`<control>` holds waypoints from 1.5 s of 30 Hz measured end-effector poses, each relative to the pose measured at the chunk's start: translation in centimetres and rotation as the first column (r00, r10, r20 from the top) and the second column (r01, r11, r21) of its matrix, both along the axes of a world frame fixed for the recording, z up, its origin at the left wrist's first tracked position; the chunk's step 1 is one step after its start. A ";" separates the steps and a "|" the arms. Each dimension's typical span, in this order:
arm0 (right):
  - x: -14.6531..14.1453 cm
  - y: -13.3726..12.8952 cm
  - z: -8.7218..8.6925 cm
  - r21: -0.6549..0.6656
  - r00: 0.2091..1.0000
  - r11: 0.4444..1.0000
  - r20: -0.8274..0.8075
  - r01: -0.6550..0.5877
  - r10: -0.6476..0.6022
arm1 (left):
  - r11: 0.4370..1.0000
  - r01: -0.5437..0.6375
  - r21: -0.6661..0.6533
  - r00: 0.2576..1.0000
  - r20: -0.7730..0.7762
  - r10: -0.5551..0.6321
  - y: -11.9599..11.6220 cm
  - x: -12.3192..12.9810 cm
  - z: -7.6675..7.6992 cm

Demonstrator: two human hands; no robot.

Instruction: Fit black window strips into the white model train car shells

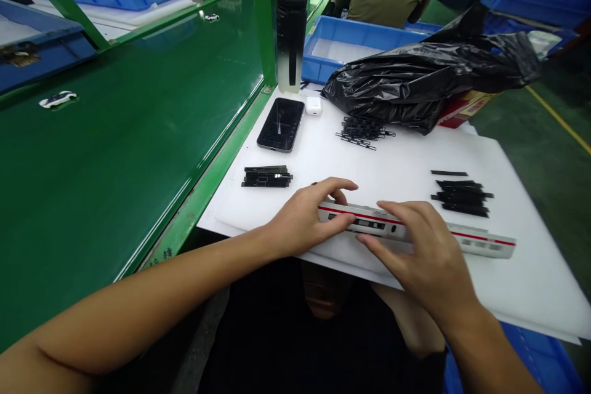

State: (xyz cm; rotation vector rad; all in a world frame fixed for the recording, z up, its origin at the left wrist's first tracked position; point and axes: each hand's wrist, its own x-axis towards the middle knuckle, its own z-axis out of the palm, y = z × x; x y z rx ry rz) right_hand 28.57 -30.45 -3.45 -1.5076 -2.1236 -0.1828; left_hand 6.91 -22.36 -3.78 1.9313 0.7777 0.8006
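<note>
A long, pale grey toy train car (480, 241) with a red stripe and dark window openings lies sideways above the white work surface. My left hand (305, 215) pinches its left end, thumb on the near side and fingers behind. Across its middle is my right hand (427, 252), index finger at the top edge and thumb at the lower edge; it covers part of the body. Left of the hands sits a stack of thin black strips (266, 176). Another pile of black strips (462, 197) lies to the right, beyond the train car.
Black open frames (362, 131) are heaped beyond the hands, near a phone (281, 124), a white earbud case (314, 106) and a tall bottle (292, 28). A black plastic bag (406, 77) lies behind. At left, a green conveyor (138, 104) carries small toy cars.
</note>
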 end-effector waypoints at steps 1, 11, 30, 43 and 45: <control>0.2 0.0 -0.4 0.042 0.999 0.998 0.017 -0.051 0.050 | 0.999 -0.029 -0.015 1.000 0.004 0.029 0.0 0.0 0.1; 1.7 -0.1 -0.9 0.065 0.987 0.990 0.106 -0.128 0.121 | 0.999 0.029 0.025 0.999 0.043 -0.030 0.2 -0.1 0.2; 0.6 4.8 7.3 -0.371 0.989 0.922 -0.138 -0.108 0.060 | 0.996 0.083 0.041 0.995 -0.062 -0.080 -0.4 0.1 0.4; -10.8 15.9 5.1 -0.505 0.727 0.769 0.342 -0.392 0.596 | 0.992 0.117 0.040 0.991 -0.069 -0.114 -0.5 -0.1 0.2; -11.4 15.8 4.8 -0.486 0.721 0.786 0.374 -0.383 0.583 | 0.991 0.127 0.040 0.991 -0.046 -0.125 -0.5 -0.1 0.1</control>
